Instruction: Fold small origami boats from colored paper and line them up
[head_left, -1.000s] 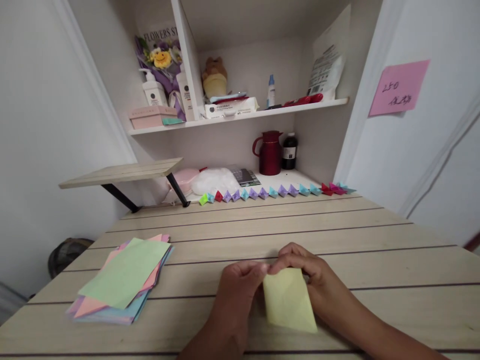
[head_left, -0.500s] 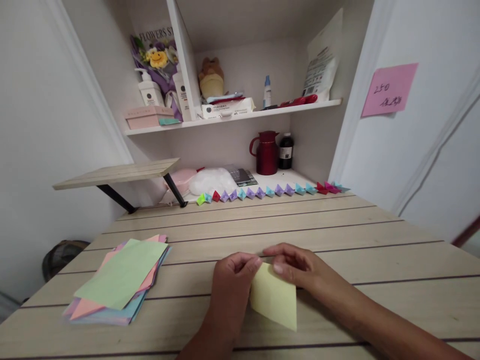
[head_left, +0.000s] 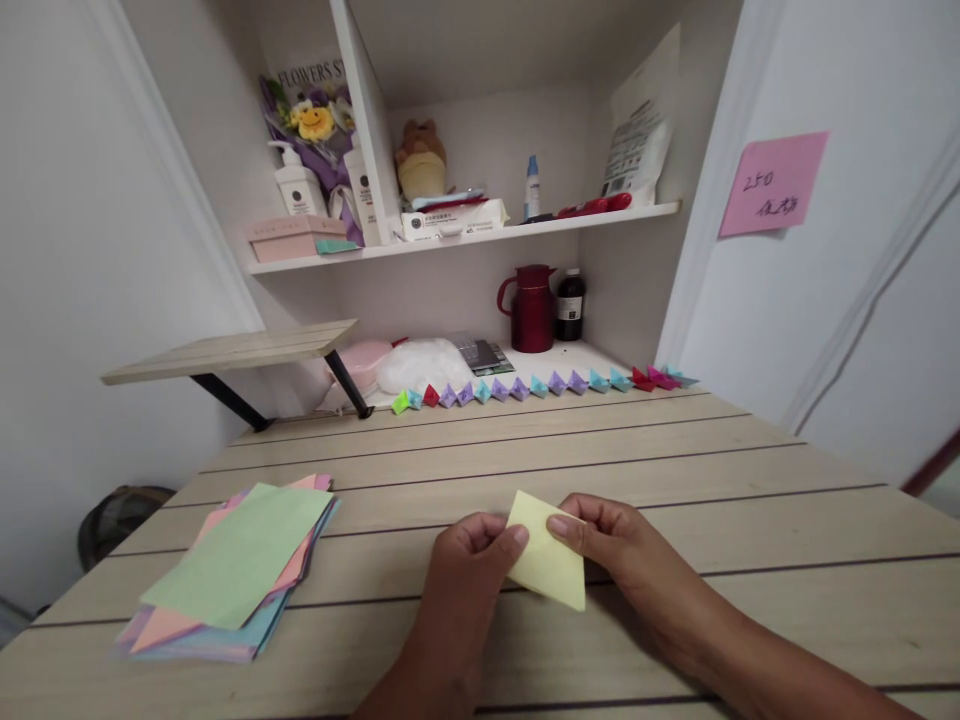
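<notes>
A piece of pale yellow paper point(head_left: 551, 570), apparently folded, is pinched between both hands just above the near part of the slatted table point(head_left: 360, 660). My left hand point(head_left: 472, 560) grips its left edge, thumb on the front face. On the upper right side, my right hand point(head_left: 611, 535) holds the paper with the thumb pressed on top and the fingers behind it. The fingertips behind the sheet are hidden. Left of my hands lies a loose stack of coloured paper sheets point(head_left: 240, 560), a light green one uppermost.
Along the table's back edge runs a row of small folded paper pieces point(head_left: 519, 389) in several colours. Behind them stand a red jug point(head_left: 532, 310) and a dark bottle point(head_left: 570, 305). A small raised wooden shelf point(head_left: 232, 352) stands at the back left.
The yellow paper has moved up and away from me between my hands. My right thumb now presses on its face, and my left grip sits lower along its left edge.
</notes>
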